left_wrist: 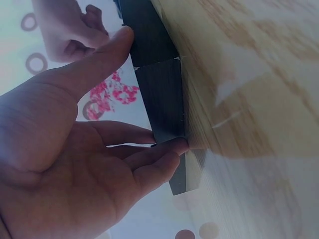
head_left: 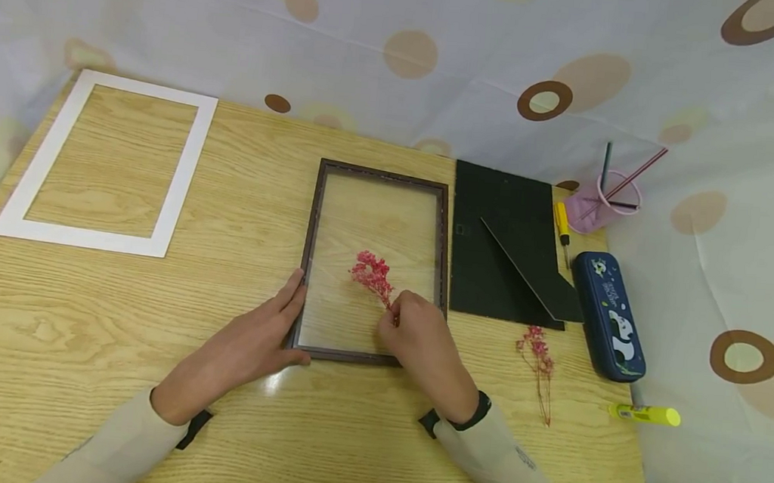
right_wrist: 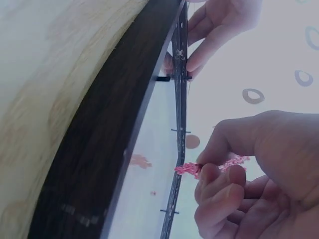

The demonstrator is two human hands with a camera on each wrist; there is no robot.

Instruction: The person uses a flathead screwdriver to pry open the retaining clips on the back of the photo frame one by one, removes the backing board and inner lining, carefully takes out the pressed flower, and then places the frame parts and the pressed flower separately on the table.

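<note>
My right hand (head_left: 423,339) pinches a sprig of pink dried flowers (head_left: 372,272) by its stems, over the glass of a dark picture frame (head_left: 313,228) lying flat on the table. In the right wrist view, thumb and fingertips close on the sprig (right_wrist: 188,169), its reflection showing in the glass. My left hand (head_left: 252,345) braces the frame's near left corner. Its fingers lie along the left side and its thumb (left_wrist: 117,47) rests at the near side, as the left wrist view shows. A second pink sprig (head_left: 539,352) lies on the table to the right.
A white mat border (head_left: 97,238) lies at the left. Right of the frame are a black backing board (head_left: 500,197) with its stand, a yellow-handled screwdriver (head_left: 563,223), a blue pencil case (head_left: 606,312), a yellow highlighter (head_left: 646,414) and a pink pen cup (head_left: 582,215). A patterned curtain (head_left: 349,34) borders the table.
</note>
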